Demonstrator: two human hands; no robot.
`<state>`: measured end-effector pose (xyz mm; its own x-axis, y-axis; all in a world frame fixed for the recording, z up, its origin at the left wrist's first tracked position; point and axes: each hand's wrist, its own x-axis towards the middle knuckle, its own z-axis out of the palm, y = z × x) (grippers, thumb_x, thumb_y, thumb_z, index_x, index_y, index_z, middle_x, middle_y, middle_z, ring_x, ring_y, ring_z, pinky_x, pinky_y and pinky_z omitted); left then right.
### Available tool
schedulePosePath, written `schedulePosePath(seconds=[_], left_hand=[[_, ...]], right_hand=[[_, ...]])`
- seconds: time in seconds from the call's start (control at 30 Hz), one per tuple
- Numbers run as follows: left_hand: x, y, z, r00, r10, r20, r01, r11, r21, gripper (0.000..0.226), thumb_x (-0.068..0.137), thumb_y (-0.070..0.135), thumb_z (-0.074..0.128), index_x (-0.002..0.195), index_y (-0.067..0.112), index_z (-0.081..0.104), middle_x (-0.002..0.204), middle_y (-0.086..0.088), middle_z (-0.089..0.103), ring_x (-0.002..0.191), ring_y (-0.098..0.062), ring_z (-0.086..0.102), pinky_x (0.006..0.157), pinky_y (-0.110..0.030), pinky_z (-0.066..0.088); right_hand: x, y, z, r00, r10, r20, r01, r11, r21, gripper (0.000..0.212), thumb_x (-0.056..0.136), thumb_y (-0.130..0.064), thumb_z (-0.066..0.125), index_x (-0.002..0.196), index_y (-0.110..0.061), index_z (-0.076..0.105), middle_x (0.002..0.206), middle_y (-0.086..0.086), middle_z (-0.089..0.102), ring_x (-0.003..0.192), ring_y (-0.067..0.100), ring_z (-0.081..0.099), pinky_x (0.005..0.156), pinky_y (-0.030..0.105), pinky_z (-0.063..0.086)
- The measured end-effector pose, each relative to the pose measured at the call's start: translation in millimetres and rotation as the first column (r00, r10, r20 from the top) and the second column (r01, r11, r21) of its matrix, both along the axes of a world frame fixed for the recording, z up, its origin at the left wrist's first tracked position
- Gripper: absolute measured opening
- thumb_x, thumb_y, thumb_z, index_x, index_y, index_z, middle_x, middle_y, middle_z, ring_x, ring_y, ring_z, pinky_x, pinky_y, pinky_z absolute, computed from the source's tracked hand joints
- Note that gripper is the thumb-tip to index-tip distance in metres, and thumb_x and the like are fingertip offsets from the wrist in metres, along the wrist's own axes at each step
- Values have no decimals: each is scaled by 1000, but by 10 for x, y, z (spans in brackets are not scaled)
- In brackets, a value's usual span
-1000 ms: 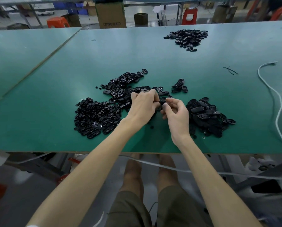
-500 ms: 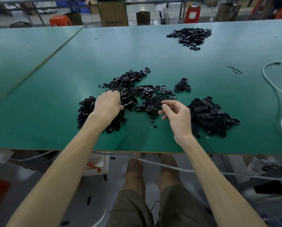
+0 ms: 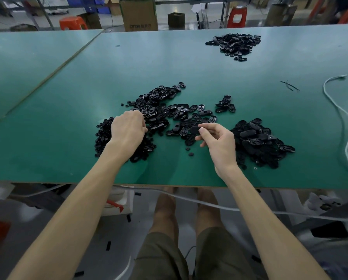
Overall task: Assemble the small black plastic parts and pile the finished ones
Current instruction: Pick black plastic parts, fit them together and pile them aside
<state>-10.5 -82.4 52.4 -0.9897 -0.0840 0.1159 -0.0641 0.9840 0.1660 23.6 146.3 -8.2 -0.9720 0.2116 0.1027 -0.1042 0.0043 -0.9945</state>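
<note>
Small black plastic parts lie in heaps on the green table (image 3: 189, 67). A heap of small pieces (image 3: 103, 136) sits at the left, a spread of oval shells (image 3: 169, 110) in the middle, and a pile of oval parts (image 3: 260, 140) at the right. My left hand (image 3: 128, 130) hovers over the left heap with fingers curled down into the parts; what they hold is hidden. My right hand (image 3: 217, 140) pinches one black oval part (image 3: 195, 130) between thumb and forefinger, just above the table.
Another pile of black parts (image 3: 234, 44) lies at the far right of the table. A white cable (image 3: 342, 114) snakes along the right side, near two thin black strips (image 3: 289, 85). Cardboard boxes (image 3: 138, 15) and red stools (image 3: 72, 23) stand beyond the far edge.
My left hand left the right hand and moved left onto the small-piece heap, where it stays. The right hand keeps its oval part, barely shifted.
</note>
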Motion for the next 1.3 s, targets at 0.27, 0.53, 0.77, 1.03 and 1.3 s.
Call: schedulePosePath(seconds=[0.27,0.53,0.77,1.03,1.3], left_hand=[[-34,-61,29,999,44,18,-43,999,-25,11,100,10,62,96,3,69,96,-18,69,81,-39,64,76,-46,53],[20,-47,44,999,40,9,-40,999,18,10,100,3,56,97,0,65,102,-19,68,86,-40,65,74,-47,51],[30,-6,-47,998,-2,65,-15,963,267,18,95,-8,57,85,1,68,82,-11,71,70,-20,71,69,-37,58],[-8,-45,-160,991,-57,122,-12,865,502,22,97,18,68,77,14,75,54,2,70,52,2,61,57,-19,41],[58,-75,-116,989,-104,107,8,755,656,8,93,9,74,91,15,70,74,4,78,55,-6,68,51,-9,45]], right_hand=[[7,4,1,1000,12,2,-12,1000,-25,11,97,-2,67,103,-10,73,82,-1,76,74,13,75,61,20,54],[1,5,0,1000,20,5,-20,1000,-18,11,97,-3,68,101,-12,73,80,-5,77,75,13,75,60,20,54],[2,4,-9,1000,17,8,-17,1000,-1,10,97,-3,68,100,-12,73,81,-3,77,74,13,75,61,20,54],[-14,12,-28,1000,21,11,-21,1000,4,10,96,-4,69,102,-10,74,84,3,76,74,13,74,62,22,54],[-18,10,-26,1000,25,11,-25,1000,13,9,96,-5,69,102,-10,74,82,0,77,74,13,74,62,22,54]])
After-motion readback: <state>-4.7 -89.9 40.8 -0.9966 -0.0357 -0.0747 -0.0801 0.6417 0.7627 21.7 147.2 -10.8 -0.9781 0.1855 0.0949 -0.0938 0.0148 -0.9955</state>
